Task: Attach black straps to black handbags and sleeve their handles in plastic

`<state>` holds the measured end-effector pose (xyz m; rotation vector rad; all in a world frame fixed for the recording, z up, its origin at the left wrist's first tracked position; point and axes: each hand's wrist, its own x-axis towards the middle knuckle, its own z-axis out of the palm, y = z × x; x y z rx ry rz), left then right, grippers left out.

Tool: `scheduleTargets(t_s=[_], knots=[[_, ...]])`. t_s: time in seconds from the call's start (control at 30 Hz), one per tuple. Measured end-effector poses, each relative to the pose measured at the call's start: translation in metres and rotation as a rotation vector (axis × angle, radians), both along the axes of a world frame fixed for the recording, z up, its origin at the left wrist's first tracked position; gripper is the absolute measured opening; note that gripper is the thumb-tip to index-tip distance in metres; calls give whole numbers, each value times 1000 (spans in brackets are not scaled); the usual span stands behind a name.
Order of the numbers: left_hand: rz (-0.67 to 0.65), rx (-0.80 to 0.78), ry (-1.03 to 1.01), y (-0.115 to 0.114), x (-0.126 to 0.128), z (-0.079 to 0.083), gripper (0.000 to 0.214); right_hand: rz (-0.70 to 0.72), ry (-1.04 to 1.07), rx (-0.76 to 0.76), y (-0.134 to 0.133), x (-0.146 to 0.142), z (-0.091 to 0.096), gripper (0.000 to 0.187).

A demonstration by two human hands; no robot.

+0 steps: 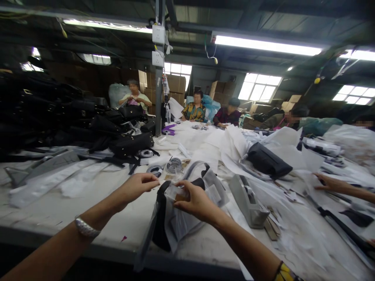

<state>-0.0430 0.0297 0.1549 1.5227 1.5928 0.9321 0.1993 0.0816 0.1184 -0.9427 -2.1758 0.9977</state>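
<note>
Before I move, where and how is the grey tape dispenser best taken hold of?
Probably across its long outer walls, from above: the grey tape dispenser looks narrow, seems to stand on its base, and loose white sheeting crowds its right side in the picture.

factory workshop | ref: steel post (158, 97) | shared worktop (49, 210) at its foot | black bags (131, 144) heaped left | workers (195, 113) beyond, both sides | cartons (176, 86) behind right | tube light (268, 45) upper right
</note>
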Motion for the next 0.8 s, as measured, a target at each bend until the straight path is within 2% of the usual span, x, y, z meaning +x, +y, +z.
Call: scheduleTargets(t_s=[0.1, 0.2, 0.33, 0.5, 0.57, 0.67, 0.8], knots=[[-71, -150, -372, -7, -5, -5, 22, -82, 79, -21, 3, -2, -4, 39], [-79, -66, -603, -9, -4, -16, 20, -115, 279, -159, 8, -11, -7, 24], [24, 49, -742, -5, 0, -35, 17, -132, 452, -346, 14, -29, -9, 32], [159, 99, -810, 2, 1, -57, 28, -127, 430, -462, 21, -39, -8, 35], [165, 124, -838, 4, 2, -62, 23, -120, 438, -470, 22, -43, -8, 37], [165, 164, -813, 6, 5, -66, 22, -92, 412, -396, 23, -48, -10, 37], [163, 217, -523, 10, 3, -61, 22, -94, 350, -169, 20, -50, -13, 32]])
